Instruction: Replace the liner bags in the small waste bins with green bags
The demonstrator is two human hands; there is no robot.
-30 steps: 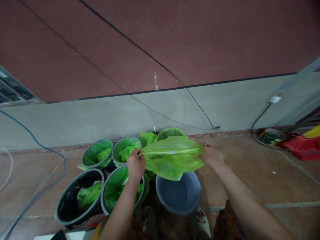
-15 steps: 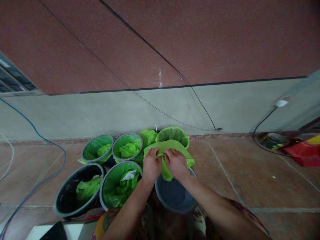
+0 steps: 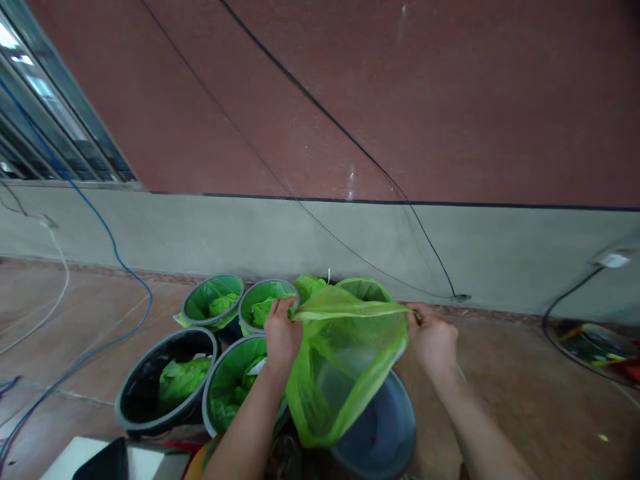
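Observation:
A thin green plastic bag (image 3: 345,373) hangs spread between my two hands. My left hand (image 3: 283,331) pinches its upper left corner, and my right hand (image 3: 431,333) grips the upper right corner. The top edge is stretched taut and the lower part hangs down in front of a grey-blue bucket (image 3: 383,427). This bucket has no liner that I can see, and the bag hides part of its rim. Beside my left forearm stands a bin lined in green (image 3: 233,383) with crumpled green plastic inside.
To the left are a black bin (image 3: 137,380) with a green bundle in it and two green-lined bins (image 3: 210,300) near the wall. Another lined bin (image 3: 365,289) stands behind the bag. A blue cable (image 3: 115,243) crosses the floor at left; a white box (image 3: 65,460) sits at lower left.
My hands have moved apart, from close together to wide, pulling the bunched bag open into a stretched sheet. The camera view has shifted somewhat, so the bins appear lower and farther right.

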